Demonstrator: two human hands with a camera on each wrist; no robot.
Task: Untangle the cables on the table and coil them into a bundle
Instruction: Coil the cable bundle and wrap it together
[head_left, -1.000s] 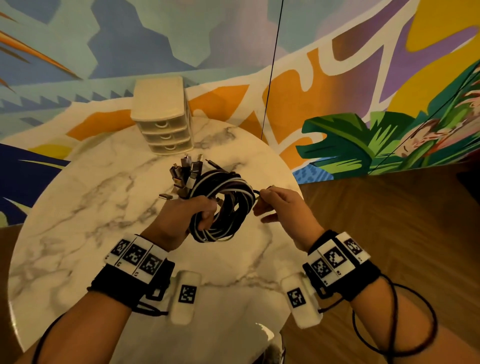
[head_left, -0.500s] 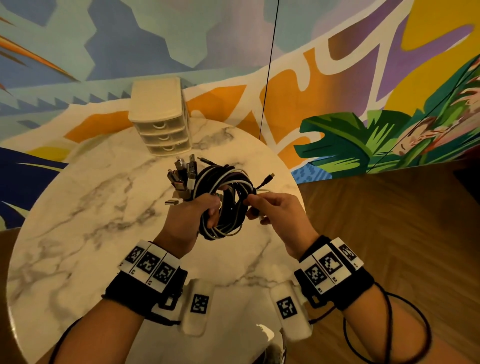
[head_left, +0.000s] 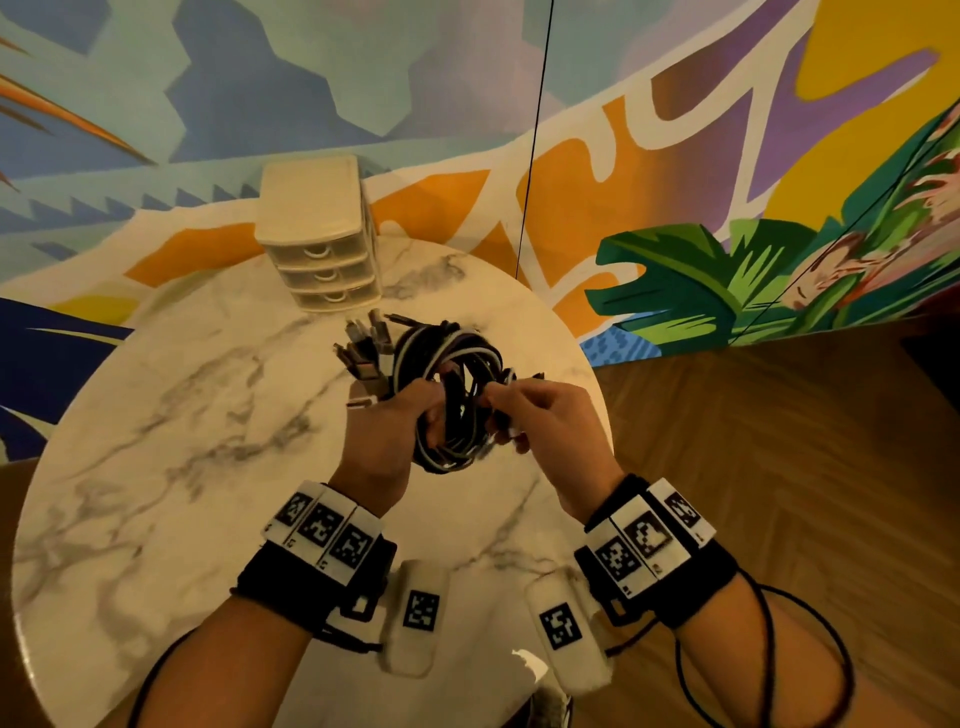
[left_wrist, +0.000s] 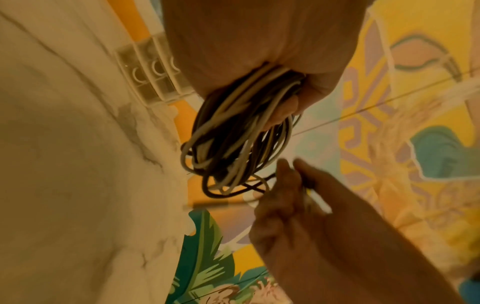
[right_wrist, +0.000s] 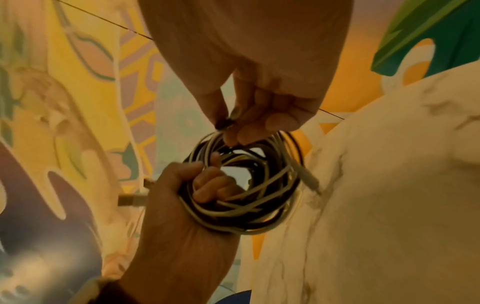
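Above the middle of the marble tabletop (head_left: 156, 415), the left hand (head_left: 384, 436) has its fingers (right_wrist: 207, 185) curled through a coil of black and white cables (head_left: 452, 395), gripping it. The right hand (head_left: 540, 426) pinches what looks like a cable end at the coil's right edge, though blur hides it. Plug ends (head_left: 363, 353) fan out on the coil's far left, near a small drawer unit (head_left: 322, 234).

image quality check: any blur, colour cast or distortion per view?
Head: sharp, warm light, fisheye bend at the table rim and wall. Left wrist: strong yellow cast, right hand motion-blurred, coil fairly clear. Right wrist: same cast, soft throughout; coil and left hand readable, background smeared.
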